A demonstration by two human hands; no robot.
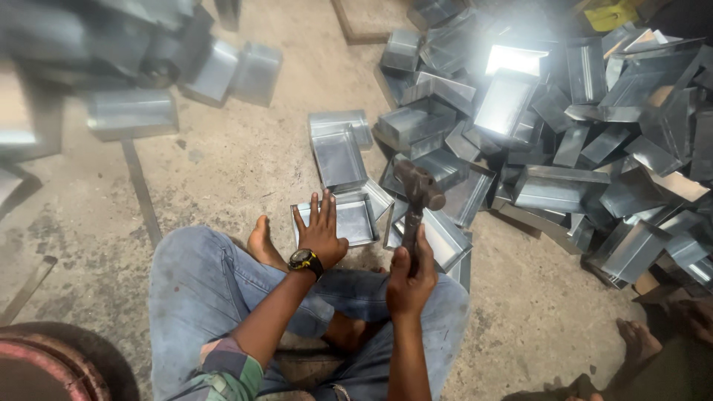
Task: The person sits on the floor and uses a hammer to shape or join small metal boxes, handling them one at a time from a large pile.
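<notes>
The left hand (it wears a dark watch) lies flat with fingers spread on a shallow metal tray on the floor in front of the knees, while the right hand is wrapped tight around a hammer held up beside a big pile of trays.

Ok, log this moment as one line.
left hand: flat on metal tray | right hand: gripping hammer, raised | pile of trays: right | floor: concrete
</notes>
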